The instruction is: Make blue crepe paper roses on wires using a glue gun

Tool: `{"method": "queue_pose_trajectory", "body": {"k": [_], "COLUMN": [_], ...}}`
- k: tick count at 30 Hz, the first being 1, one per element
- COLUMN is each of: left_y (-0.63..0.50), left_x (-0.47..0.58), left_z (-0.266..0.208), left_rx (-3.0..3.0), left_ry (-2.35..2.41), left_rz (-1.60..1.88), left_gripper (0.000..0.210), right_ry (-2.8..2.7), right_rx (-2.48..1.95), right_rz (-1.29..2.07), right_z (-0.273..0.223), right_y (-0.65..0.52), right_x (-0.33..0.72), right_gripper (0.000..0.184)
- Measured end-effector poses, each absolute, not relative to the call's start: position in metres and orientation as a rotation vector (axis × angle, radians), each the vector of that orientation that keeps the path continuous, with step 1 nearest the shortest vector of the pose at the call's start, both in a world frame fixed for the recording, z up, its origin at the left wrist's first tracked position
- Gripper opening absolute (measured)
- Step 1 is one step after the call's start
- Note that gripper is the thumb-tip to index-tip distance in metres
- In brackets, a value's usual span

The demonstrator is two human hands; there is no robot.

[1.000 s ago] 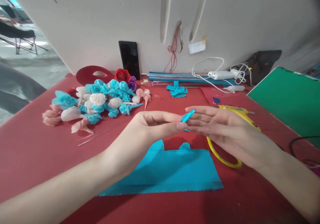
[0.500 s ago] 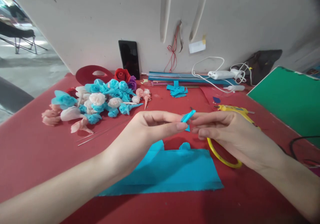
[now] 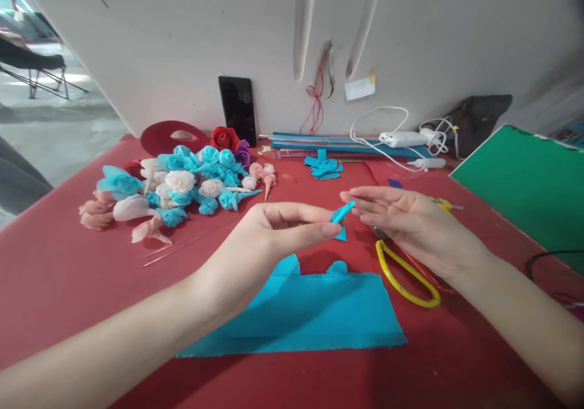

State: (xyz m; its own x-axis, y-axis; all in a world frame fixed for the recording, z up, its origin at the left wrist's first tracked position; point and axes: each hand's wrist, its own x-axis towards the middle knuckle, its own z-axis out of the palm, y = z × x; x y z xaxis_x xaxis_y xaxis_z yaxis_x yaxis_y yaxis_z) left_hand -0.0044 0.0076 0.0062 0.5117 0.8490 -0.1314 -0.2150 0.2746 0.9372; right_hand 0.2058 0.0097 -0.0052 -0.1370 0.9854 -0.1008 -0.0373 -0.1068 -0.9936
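Observation:
Between thumb and fingers, my left hand (image 3: 274, 232) pinches a small folded piece of blue crepe paper (image 3: 343, 212), one end of it pointing up to the right. My right hand (image 3: 410, 223) is just right of that end, fingers stretched out and holding nothing; whether a fingertip touches the paper I cannot tell. Below both hands lies a blue crepe paper sheet (image 3: 319, 311) with a cut upper edge. Partly under my right hand are scissors with yellow and red handles (image 3: 406, 278). A small blue offcut (image 3: 342, 234) shows beneath the held piece.
Handmade blue, white and pink paper flowers (image 3: 182, 184) are heaped at the left, near thin wires (image 3: 177, 251). Blue paper strips (image 3: 323, 167) lie at the back. A phone (image 3: 238, 111) leans on the wall; a white power strip (image 3: 404, 139) and green board (image 3: 520, 190) are at the right.
My right hand has moved slightly up and away from the held paper, its fingers straighter, uncovering more of the scissors. My left hand has stayed in place with the paper.

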Motion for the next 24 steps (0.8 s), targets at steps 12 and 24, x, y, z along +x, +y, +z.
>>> {"method": "queue_pose_trajectory", "body": {"k": [12, 24], "left_y": [0.024, 0.033], "left_x": [-0.009, -0.014], "left_z": [0.004, 0.004], "left_rx": [1.105, 1.166], "left_ry": [0.864, 0.954], "left_rz": [0.903, 0.964], "left_gripper": [0.004, 0.009], "right_ry": [-1.569, -1.618], "right_rx": [-1.349, -1.21], "right_rz": [0.887, 1.063], "right_z": [-0.02, -0.015], "right_y": [0.079, 0.08], "right_x": [0.202, 0.195], "right_gripper": [0.021, 0.025]}}
